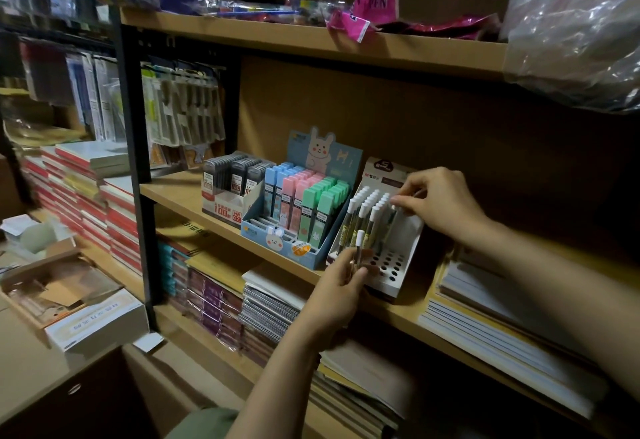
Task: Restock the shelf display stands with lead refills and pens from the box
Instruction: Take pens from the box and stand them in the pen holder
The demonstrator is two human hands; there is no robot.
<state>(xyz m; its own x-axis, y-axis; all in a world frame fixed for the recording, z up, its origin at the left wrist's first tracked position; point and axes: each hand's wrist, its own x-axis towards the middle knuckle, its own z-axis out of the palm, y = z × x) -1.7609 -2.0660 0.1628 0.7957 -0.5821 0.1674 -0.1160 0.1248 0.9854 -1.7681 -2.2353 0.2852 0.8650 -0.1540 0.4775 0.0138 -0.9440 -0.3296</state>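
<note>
My left hand point(341, 286) grips a few pens point(358, 248) by the front holes of the pen stand point(398, 248); my right hand point(440, 201) pinches a pen at the back row; a bump could knock over the standing pens; the light stand might slide off the shelf point(180, 192).

There is a single view, from a head-worn wide-angle camera that looks forward and down, angled a little to the right along the shelf point(263, 241). It sits close, near enough that both forearms reach in from the bottom and right edges. The pen stand point(398, 265) lies near centre; the upper shelf fills the top, and a counter point(31, 369) sits low left.
</note>
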